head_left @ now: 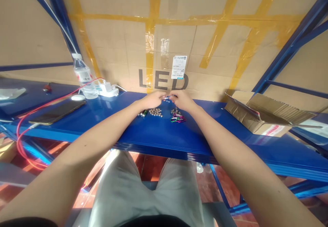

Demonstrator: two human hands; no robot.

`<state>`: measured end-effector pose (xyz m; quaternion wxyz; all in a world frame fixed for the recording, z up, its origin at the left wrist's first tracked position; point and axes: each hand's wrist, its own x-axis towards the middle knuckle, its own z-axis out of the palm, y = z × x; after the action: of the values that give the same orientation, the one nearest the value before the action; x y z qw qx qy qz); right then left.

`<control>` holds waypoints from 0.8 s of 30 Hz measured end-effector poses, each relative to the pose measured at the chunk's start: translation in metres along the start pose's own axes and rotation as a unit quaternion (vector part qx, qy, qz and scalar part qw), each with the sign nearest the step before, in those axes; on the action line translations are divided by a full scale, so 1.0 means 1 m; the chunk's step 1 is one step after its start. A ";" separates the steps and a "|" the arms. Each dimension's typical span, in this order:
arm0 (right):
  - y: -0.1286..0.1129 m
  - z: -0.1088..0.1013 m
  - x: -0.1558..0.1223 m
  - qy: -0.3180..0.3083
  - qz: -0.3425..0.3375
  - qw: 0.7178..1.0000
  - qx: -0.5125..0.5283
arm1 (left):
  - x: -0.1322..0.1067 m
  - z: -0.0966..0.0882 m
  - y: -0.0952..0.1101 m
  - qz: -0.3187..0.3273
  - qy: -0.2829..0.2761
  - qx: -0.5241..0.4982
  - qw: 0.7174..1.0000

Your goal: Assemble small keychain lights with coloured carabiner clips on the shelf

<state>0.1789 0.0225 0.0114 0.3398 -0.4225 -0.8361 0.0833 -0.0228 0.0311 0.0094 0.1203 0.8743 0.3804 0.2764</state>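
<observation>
My left hand and my right hand meet over the blue shelf, close to the cardboard at the back. Each has its fingers pinched on one end of a slim, silvery piece, too small to identify. Below my left hand lies a cluster of small shiny metal parts, with a few green and silver cylinders beside it, partly hidden by my wrist. Under my right hand are a small group of metal bits and a little pile of pink, green and silver loop-shaped pieces.
An open cardboard box stands at the right. On the left are a water bottle, a white power adapter, a phone and a red cable hanging over the shelf edge. A large taped carton walls the back.
</observation>
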 end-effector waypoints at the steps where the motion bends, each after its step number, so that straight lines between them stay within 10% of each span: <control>1: 0.002 0.000 0.000 -0.002 -0.008 1.000 -0.011 | 0.001 0.002 -0.003 -0.016 -0.007 -0.046 0.999; 10: 0.003 0.000 0.001 0.002 0.032 0.999 0.043 | 0.001 0.002 0.002 -0.110 -0.053 -0.268 0.956; 24: 0.006 -0.002 -0.001 -0.017 0.079 0.997 0.016 | -0.006 -0.018 -0.036 -0.027 -0.125 0.032 0.991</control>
<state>0.1839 0.0254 0.0100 0.3241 -0.4807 -0.8043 0.1304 -0.0578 0.0513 0.0071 0.1461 0.8950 0.3941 0.1496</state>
